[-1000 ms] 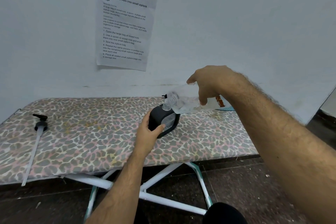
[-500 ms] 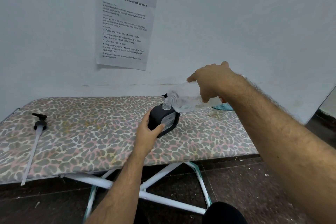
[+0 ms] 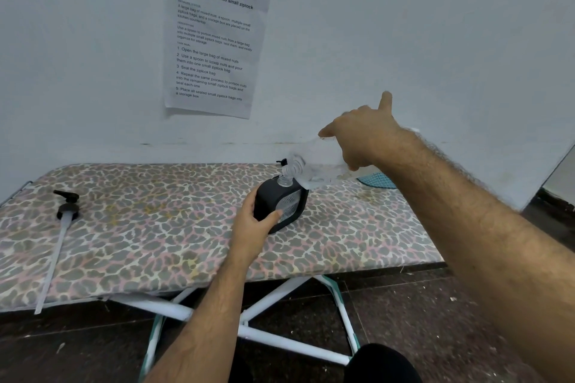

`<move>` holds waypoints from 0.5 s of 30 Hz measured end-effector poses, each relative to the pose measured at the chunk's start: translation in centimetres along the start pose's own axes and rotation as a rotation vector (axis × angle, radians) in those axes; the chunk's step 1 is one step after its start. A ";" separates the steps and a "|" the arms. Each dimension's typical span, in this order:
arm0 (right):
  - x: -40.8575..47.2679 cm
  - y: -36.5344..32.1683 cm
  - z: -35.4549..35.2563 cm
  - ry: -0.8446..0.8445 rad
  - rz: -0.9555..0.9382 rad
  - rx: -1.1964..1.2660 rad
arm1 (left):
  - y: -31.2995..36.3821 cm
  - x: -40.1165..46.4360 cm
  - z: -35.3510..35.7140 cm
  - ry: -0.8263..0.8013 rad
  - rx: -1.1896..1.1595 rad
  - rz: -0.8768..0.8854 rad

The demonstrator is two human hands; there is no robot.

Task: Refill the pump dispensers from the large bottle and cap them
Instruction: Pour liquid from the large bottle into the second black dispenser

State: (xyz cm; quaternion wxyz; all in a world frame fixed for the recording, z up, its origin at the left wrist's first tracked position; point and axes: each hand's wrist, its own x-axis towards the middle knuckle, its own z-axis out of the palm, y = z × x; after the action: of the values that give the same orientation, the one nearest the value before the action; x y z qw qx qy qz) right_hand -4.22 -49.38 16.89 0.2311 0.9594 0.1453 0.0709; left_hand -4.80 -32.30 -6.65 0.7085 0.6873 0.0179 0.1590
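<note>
A dark dispenser bottle with a clear open neck stands on the leopard-print board, a little right of its middle. My left hand grips its near side. My right hand holds a large clear plastic bottle tipped past level, its mouth over the dispenser's neck. The little finger of that hand sticks up. A black pump head with a long white tube lies loose at the board's left end. A small black part peeks out behind the clear bottle.
A teal mesh object lies on the board behind my right forearm. The board stands on white crossed legs over a dark floor. A printed sheet hangs on the wall behind.
My right hand has risen, tipping the clear bottle's base higher over the dispenser. The little finger has lifted off. My left hand and the dispenser have stayed put.
</note>
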 end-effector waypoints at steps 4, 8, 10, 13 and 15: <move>0.2 -0.2 0.0 0.022 -0.005 -0.025 | 0.0 -0.1 0.0 -0.003 -0.007 0.001; 0.3 -0.1 -0.1 0.042 -0.010 -0.039 | 0.1 -0.1 0.0 0.000 -0.008 0.005; 0.3 -0.1 -0.2 0.043 -0.014 -0.047 | 0.0 -0.1 0.0 -0.002 -0.006 0.009; 0.5 0.0 -0.2 0.043 -0.020 -0.051 | 0.0 -0.1 -0.1 -0.010 -0.002 0.012; 0.7 0.0 -0.3 0.047 -0.024 -0.055 | -0.1 0.0 -0.1 -0.014 -0.004 0.014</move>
State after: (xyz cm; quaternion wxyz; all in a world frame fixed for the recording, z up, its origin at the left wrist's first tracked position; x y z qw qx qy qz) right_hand -3.62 -49.02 17.17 0.2546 0.9489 0.1604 0.0945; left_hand -4.79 -32.21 -6.75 0.7090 0.6869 0.0080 0.1592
